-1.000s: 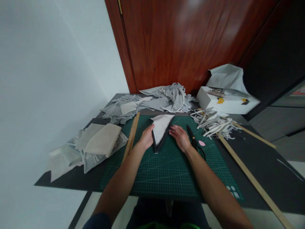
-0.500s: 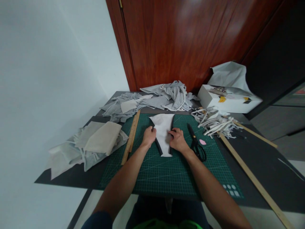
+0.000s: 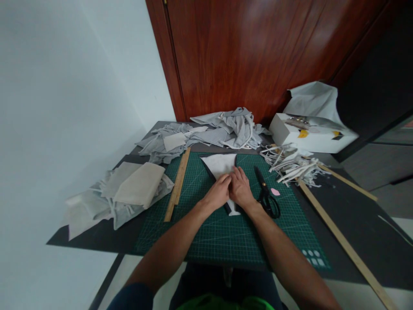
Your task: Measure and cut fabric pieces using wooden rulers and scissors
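Two hands, both mine, lie flat and side by side on one white piece in the middle of the green mat, neither curled round anything; they only press.

Starting at the left, the pile of folded grey cloth sits half off the mat, and the wooden ruler lies just beside it, well clear of my left hand. I judge that a careless elbow could nudge the ruler askew, though nothing touches it now. Under my palms the white piece rests on a dark layer whose edge shows along its left side. The risk I see is slippage: the two layers are loose, so an uneven push could shift the top one off the lower edge, or crease the narrow tail that pokes out below my right hand. The scissors lie just beside that hand, blades pointing away; a sideways sweep could catch them. Beyond them are a small pink scrap, a heap of strips and a white box.

Half a second ago my hands sat apart, one on each edge of the piece; they have since come together over its lower half.
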A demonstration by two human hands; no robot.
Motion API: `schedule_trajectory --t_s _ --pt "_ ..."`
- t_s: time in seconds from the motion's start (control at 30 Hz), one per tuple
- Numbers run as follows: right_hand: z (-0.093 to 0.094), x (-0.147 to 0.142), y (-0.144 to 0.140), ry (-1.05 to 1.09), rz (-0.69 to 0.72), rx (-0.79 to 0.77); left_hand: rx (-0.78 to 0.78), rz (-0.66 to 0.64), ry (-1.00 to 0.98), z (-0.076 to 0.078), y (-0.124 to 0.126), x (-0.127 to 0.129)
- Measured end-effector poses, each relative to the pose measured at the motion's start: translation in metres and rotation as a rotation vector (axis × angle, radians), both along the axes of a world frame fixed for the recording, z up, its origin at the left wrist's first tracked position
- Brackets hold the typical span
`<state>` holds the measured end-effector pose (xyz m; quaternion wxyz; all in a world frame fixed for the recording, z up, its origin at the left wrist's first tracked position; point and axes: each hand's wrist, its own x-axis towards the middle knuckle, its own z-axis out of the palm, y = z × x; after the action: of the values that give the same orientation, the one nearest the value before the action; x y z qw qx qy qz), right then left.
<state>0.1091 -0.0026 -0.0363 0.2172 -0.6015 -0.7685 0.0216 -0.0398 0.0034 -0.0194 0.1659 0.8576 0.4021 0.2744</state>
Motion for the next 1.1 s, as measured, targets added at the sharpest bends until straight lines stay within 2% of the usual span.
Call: schedule_trajectory --t_s 0.07,0.13,0.27,0.4,0.5,0.73,0.9,1.1 --pt "-0.005 0.003 0.003 0.008 0.085 -0.032 -0.027 0.024 0.054 -0.002 -0.002 0.004" --pt "-0.007 0.008 0.005 -0.009 0.150 -0.092 -0.066 0.048 0.197 -0.002 -0.004 0.001" --pt "-0.001 0.021 0.006 -0.090 0.197 -0.226 -0.175 0.060 0.399 0.005 -0.002 -0.019" --pt "0.005 0.033 0.007 -0.136 0.147 -0.310 -0.342 0.074 0.396 0.014 0.006 -0.040" --pt "0.005 0.041 0.009 -0.158 0.076 -0.306 -0.416 0.088 0.377 0.021 0.014 -0.051" --pt "0.010 0.050 0.011 -0.208 -0.004 -0.358 -0.440 0.028 0.442 0.025 0.029 -0.077" --pt "0.017 0.049 0.009 -0.207 -0.038 -0.370 -0.464 0.025 0.464 0.030 0.032 -0.088" --pt "0.014 0.049 0.012 -0.200 -0.048 -0.361 -0.425 0.136 0.269 0.038 0.028 -0.079"
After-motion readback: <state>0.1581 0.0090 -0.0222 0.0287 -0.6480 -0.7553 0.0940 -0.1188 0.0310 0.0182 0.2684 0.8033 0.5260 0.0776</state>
